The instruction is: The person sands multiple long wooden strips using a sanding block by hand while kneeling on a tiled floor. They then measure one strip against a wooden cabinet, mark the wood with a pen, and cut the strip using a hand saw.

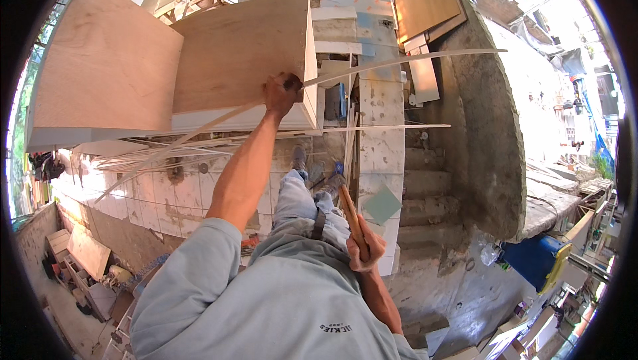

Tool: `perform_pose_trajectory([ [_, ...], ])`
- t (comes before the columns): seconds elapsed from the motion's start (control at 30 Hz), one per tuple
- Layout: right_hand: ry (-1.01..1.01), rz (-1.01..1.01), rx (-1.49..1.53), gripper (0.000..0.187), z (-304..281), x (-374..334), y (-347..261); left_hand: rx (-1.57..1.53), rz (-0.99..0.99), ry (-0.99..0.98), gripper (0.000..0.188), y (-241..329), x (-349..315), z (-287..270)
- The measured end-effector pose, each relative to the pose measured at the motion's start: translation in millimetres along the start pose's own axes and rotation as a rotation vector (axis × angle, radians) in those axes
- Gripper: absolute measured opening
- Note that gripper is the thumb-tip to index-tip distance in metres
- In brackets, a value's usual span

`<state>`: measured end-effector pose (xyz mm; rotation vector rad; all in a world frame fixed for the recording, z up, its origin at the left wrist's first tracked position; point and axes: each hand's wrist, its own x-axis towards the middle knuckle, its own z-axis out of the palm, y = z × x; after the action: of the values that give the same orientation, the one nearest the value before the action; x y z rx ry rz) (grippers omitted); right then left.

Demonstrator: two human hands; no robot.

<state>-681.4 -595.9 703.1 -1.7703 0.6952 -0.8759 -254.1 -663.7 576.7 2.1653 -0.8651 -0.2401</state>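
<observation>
My left hand [282, 96], arm stretched forward, is closed around a long thin wooden strip [405, 59] at the right front corner of a plywood cabinet box [242, 54]. The strip runs out past both sides of the hand, slanting down to the left and bending away to the right. Something dark shows at the fingers, too small to make out. Close to my waist, my right hand [367, 247] grips a wooden handle [352, 217] that points away from me. The far end of that tool lies over my feet, and its kind is unclear.
More thin strips [153, 154] lie on the tiled floor below the box. A second plywood panel [106, 61] stands at the left. To the right are concrete steps [425, 187], a rough concrete wall [488, 107] and a blue bin [531, 260]. A green square tile [382, 205] lies near my right hand.
</observation>
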Motion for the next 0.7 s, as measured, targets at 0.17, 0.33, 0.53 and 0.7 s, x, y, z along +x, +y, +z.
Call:
perform_pose_trajectory([
  [0.17,-0.022,0.029,0.003,0.056,0,-1,-2,0.022,0.002,-0.021,0.015,-4,4,0],
  [0.33,-0.003,0.061,0.017,0.057,1,-1,-6,-0.048,-0.046,-0.039,0.016,-9,5,0],
  [0.53,-0.01,0.088,0.045,0.058,-6,1,-15,0.047,-0.018,0.002,0.019,5,1,-6],
  [0.7,-0.045,0.062,0.052,0.06,4,22,-10,-0.095,0.029,0.002,0.018,12,2,-11],
])
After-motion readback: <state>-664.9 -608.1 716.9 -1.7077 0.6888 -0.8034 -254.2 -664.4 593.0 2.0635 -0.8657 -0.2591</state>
